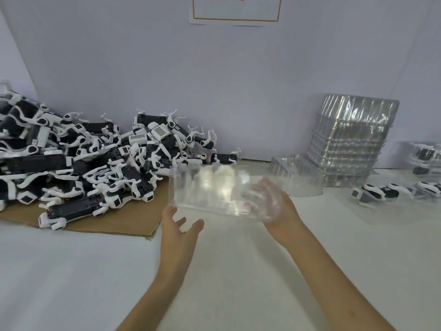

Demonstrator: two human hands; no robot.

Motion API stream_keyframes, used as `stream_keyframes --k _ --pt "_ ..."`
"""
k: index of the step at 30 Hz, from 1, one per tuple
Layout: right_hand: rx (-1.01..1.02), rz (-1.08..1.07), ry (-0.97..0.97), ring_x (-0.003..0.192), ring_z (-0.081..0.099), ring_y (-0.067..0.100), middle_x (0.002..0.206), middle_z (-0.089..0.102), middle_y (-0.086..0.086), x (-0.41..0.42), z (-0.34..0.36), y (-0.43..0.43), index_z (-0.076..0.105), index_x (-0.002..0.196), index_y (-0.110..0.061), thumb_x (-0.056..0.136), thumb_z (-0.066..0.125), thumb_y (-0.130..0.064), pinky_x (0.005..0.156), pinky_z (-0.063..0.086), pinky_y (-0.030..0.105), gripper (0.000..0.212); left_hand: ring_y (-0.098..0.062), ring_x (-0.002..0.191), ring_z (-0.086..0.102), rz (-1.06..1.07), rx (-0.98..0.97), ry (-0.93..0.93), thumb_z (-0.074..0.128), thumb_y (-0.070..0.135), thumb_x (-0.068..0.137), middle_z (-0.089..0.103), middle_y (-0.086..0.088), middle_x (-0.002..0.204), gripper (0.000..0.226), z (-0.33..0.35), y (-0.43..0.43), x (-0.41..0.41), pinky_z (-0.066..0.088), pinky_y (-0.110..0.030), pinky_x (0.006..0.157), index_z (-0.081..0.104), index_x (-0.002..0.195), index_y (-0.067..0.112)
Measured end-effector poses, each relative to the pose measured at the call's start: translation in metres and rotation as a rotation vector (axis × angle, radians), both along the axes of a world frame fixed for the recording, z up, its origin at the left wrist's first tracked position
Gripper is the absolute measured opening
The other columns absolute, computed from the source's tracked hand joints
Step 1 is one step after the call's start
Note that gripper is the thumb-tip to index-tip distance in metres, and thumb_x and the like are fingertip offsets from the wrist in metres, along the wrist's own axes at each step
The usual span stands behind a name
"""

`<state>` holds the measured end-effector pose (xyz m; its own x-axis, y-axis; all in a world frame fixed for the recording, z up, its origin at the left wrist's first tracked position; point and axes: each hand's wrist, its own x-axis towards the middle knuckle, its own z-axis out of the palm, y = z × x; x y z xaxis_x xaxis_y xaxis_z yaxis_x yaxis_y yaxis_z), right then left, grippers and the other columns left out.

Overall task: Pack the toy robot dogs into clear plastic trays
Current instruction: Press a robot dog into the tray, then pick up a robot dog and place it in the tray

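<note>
A clear plastic tray (210,189), blurred, hangs in the air above the white table. My right hand (274,209) grips its right end, the fingers showing through the plastic. Just under the tray's lower left corner, my left hand (179,225) has its fingers spread and holds nothing. A big heap of black-and-white toy robot dogs (95,158) lies at the left on a sheet of brown cardboard (124,220).
A tall stack of clear trays (350,139) stands against the wall at the right, with a loose tray (298,180) leaning beside it. Packed dogs in trays (391,194) lie at the far right. A grey wall runs along the back.
</note>
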<state>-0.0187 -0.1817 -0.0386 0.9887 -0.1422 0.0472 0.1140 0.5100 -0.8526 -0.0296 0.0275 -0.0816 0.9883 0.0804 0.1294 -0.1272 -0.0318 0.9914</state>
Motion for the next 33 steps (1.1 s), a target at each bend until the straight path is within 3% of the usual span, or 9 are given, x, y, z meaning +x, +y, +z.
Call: stream_keyframes --k 2,5,10,16,20,23,28,31,33 --pt "0.154 0.115 0.071 0.068 0.07 0.021 0.083 0.064 0.004 -0.01 -0.002 -0.001 0.063 0.076 -0.015 0.086 0.069 -0.022 0.051 0.054 0.025 0.013 -0.008 0.13 0.046 -0.047 -0.038 -0.046 0.077 0.03 0.088 0.039 0.017 0.149 0.078 0.003 0.0 -0.001 0.04 -0.034 0.102 0.032 0.151 0.037" --pt "0.102 0.208 0.294 0.048 0.061 0.015 0.067 0.058 0.005 -0.014 -0.004 0.004 0.057 0.073 -0.012 0.101 0.052 -0.013 0.044 0.053 0.02 0.028 0.006 0.123 0.053 -0.112 -0.058 -0.152 0.077 0.053 0.075 0.045 0.029 0.143 0.087 0.01 -0.002 -0.006 0.043 -0.024 0.097 0.032 0.149 0.05" --pt "-0.025 0.216 0.47 0.039 0.053 0.015 0.061 0.055 0.007 -0.012 -0.01 0.016 0.052 0.075 -0.012 0.103 0.045 -0.015 0.037 0.044 0.02 0.029 -0.016 0.111 0.066 -0.152 -0.081 -0.237 0.071 0.05 0.07 0.059 0.006 0.132 0.086 0.008 -0.001 -0.006 0.052 -0.025 0.089 0.038 0.148 0.035" --pt "-0.058 0.129 0.443 0.046 0.057 0.02 0.063 0.056 0.006 -0.007 -0.015 0.017 0.052 0.072 -0.013 0.101 0.046 -0.017 0.044 0.048 0.024 0.03 0.007 0.122 0.054 -0.123 -0.112 -0.214 0.073 0.05 0.062 0.048 0.021 0.141 0.101 0.006 0.001 -0.003 0.044 -0.021 0.096 0.027 0.153 0.043" --pt "-0.055 0.136 0.461 0.044 0.051 0.017 0.062 0.058 0.005 -0.005 -0.018 0.014 0.053 0.071 -0.013 0.102 0.044 -0.018 0.042 0.043 0.022 0.032 0.008 0.122 0.054 -0.11 -0.083 -0.266 0.068 0.033 0.085 0.051 0.031 0.141 0.074 0.006 0.002 -0.002 0.046 -0.006 0.089 0.034 0.148 0.05" --pt "-0.066 0.13 0.468 0.042 0.047 0.015 0.062 0.057 0.004 -0.003 -0.02 0.015 0.055 0.076 -0.012 0.101 0.045 -0.017 0.041 0.041 0.021 0.028 -0.005 0.112 0.063 -0.032 -0.102 -0.222 0.068 0.042 0.082 0.053 0.028 0.139 0.067 0.009 0.005 -0.001 0.052 -0.015 0.079 0.042 0.143 0.054" --pt "-0.063 -0.159 0.409 0.044 0.042 0.015 0.061 0.054 0.002 0.001 -0.024 0.011 0.062 0.09 -0.011 0.095 0.048 -0.005 0.047 0.042 0.025 0.016 -0.011 0.106 0.064 0.035 -0.109 -0.102 0.071 0.051 0.08 0.056 0.022 0.137 0.064 0.004 0.009 0.005 0.05 -0.036 0.086 0.046 0.139 0.054" --pt "-0.156 -0.41 0.355 0.053 0.045 0.017 0.073 0.056 0.005 0.002 -0.022 -0.002 0.063 0.091 -0.013 0.094 0.046 -0.005 0.053 0.042 0.029 0.019 -0.021 0.121 0.056 0.046 -0.128 0.072 0.072 0.047 0.087 0.051 0.007 0.141 0.069 -0.002 0.01 0.009 0.047 -0.04 0.093 0.039 0.147 0.049" --pt "-0.262 -0.506 0.294 0.056 0.048 0.017 0.079 0.058 0.005 0.002 -0.021 -0.01 0.065 0.09 -0.014 0.093 0.048 -0.007 0.055 0.042 0.028 0.018 -0.015 0.12 0.053 0.028 -0.094 0.14 0.07 0.046 0.088 0.044 0.009 0.144 0.072 -0.002 0.008 0.009 0.042 -0.039 0.098 0.034 0.151 0.046"
